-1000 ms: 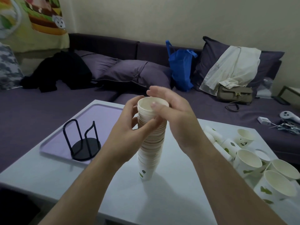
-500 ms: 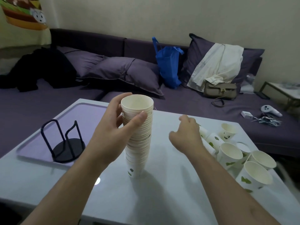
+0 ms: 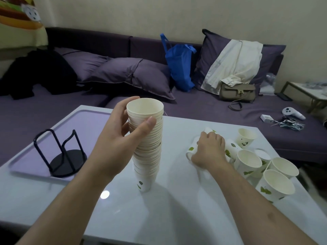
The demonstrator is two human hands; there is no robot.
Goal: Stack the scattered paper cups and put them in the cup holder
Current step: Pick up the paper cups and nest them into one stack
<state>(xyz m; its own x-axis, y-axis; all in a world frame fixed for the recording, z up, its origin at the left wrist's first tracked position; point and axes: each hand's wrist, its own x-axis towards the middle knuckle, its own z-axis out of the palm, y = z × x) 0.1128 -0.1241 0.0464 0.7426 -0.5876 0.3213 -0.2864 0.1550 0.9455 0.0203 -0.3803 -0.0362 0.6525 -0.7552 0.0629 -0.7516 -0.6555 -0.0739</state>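
While the tall stack of cups stands upright on the white table, its base on the tabletop, the left hand grips it near the top: thumb across the near side, fingers curled round the far side just under the rim of the uppermost cup. Stack leans slightly; bottom cup shows green leaf print.

Right of that grip, and lower, the right hand lies palm-down over a cup on its side, fingers curled over it and closed on it. The cup touches the table. Whether more than one cup is under the hand cannot be told.

Just right of the right hand, a cluster of loose cups sits near the table's right edge, most upright with mouths open, some touching each other; one upright cup stands a little behind the cluster.

Left of the left-hand grip, well apart from the stack, the black wire cup holder stands on a lilac tray, holding nothing.

Beyond the table: a purple sofa with cushions, a blue bag, a pale garment, a tan handbag, a black garment at far left, and a white controller at far right.
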